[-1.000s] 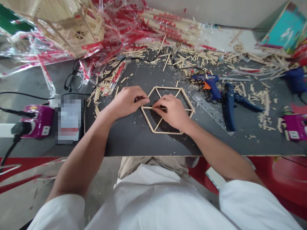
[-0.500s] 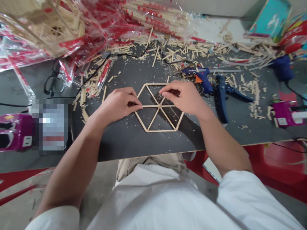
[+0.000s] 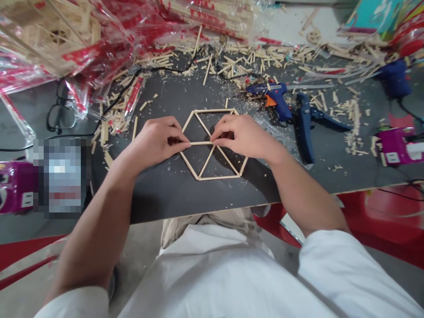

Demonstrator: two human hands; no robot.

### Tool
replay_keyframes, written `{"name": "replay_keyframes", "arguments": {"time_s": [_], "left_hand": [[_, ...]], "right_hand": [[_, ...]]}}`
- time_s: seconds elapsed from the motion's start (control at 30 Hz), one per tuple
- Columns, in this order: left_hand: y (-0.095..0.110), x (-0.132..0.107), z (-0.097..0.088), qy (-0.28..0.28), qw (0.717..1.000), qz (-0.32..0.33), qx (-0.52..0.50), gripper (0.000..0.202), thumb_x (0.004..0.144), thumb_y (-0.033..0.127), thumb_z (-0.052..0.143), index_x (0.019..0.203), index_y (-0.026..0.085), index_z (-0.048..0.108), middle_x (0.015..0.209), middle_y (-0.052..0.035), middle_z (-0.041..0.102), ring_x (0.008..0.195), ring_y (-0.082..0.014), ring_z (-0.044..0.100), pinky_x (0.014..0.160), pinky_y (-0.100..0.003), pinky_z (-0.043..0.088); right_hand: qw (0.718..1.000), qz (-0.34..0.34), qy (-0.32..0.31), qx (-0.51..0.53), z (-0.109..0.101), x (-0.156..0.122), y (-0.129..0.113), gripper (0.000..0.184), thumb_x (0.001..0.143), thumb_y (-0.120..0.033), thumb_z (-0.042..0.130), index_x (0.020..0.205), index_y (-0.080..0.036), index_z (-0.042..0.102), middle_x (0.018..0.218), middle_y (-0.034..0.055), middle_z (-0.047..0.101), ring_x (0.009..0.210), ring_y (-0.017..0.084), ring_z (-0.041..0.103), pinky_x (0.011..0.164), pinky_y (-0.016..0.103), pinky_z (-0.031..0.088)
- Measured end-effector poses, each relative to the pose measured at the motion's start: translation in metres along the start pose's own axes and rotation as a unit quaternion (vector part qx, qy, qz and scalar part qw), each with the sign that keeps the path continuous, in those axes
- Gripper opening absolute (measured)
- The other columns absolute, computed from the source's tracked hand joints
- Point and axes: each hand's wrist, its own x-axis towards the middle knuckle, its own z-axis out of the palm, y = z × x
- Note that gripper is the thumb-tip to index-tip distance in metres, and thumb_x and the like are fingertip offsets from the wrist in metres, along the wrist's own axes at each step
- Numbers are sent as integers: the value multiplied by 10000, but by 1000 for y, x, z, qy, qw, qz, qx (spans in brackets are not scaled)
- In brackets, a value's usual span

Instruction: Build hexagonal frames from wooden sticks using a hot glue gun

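A flat hexagon of thin wooden sticks [image 3: 218, 178] lies on the dark tabletop, with spokes meeting at its middle. My left hand [image 3: 162, 138] is closed at the left corner, thumb and fingertips pinching the outer end of a horizontal wooden stick [image 3: 201, 143]. At the hub, my right hand [image 3: 243, 134] pinches the inner end of that same stick. Its fingers hide the hub joint and part of the spokes on the right. A short stick [image 3: 226, 103] lies just beyond the hexagon's far side.
Right of the hexagon lie a blue glue gun [image 3: 278, 98] and a blue-handled cutter [image 3: 304, 128]. Wood offcuts [image 3: 261, 57] litter the back. Red-and-clear plastic wrapping [image 3: 115, 35], glasses [image 3: 62, 117] and a blurred-out device [image 3: 62, 176] are to the left. The table edge [image 3: 198, 215] runs close to my body.
My right hand has moved from above the upper right spoke down and left to the hub. My left hand keeps its pinch at the left corner. The view has shifted slightly.
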Motion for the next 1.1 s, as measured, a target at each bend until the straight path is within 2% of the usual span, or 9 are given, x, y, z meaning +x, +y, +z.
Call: {"name": "replay_keyframes", "arguments": {"time_s": [0.27,0.37,0.47,0.57,0.67,0.77,0.83,1.0,1.1], "left_hand": [[20,-1,4,12,998,4,57,278,1038,479,676,1087,297,880,1119,-72,784,1023,-241,706,883,-366,529],[26,0,14,20,998,16,56,306,1081,433,612,1077,287,881,1060,-76,806,1042,-252,697,923,-395,536],[27,1,19,20,998,13,58,303,1085,400,609,1058,269,881,1028,-74,804,1014,-246,691,906,-393,541],[27,1,19,21,998,9,60,293,1074,402,628,1049,261,884,1013,-74,798,985,-242,691,878,-384,544],[28,1,18,16,998,8,59,307,1077,414,617,1052,263,883,1003,-79,794,976,-241,695,868,-378,549],[30,1,19,19,998,-2,64,328,1087,419,595,1049,257,877,1006,-81,791,992,-240,708,884,-372,552],[31,0,20,21,997,-8,69,330,1089,414,588,1038,251,870,1006,-81,787,992,-240,714,874,-367,550],[31,0,19,12,997,-5,74,299,1095,370,566,1075,234,832,1040,-88,770,1038,-243,715,810,-340,530],[31,3,16,28,999,-19,19,239,1068,340,603,1044,210,803,1024,-74,760,917,-197,701,777,-324,516]], "right_hand": [[999,21,31,8,6,2,-3,78,880,-217,808,834,-242,865,981,55,784,743,175,646,812,399,540],[999,22,29,9,7,2,-3,72,880,-224,814,831,-244,864,991,54,794,753,182,658,814,406,543],[999,23,35,10,-7,-4,-6,67,916,-258,808,926,-242,872,1017,61,808,804,204,686,838,418,544],[988,44,143,-25,-38,-17,-5,179,998,-339,747,1076,-224,859,1040,97,817,855,226,709,821,416,542],[947,121,271,-126,-68,-29,11,250,1068,-341,639,1168,-204,823,1063,147,806,917,251,729,852,422,554],[904,246,279,-209,-81,-31,44,292,1035,-354,700,1256,-176,769,1222,223,771,1130,326,723,1045,491,533],[892,289,254,-239,-79,-28,65,485,995,-463,754,1327,-112,712,1342,284,714,1277,385,672,1089,533,501],[882,332,256,-213,-64,-19,89,782,949,-625,770,1450,-63,558,1328,317,670,1246,387,677,987,496,516],[882,287,277,-252,-61,-19,98,801,904,-639,817,1411,-62,590,1362,336,610,1313,427,618,1007,524,512]]}}
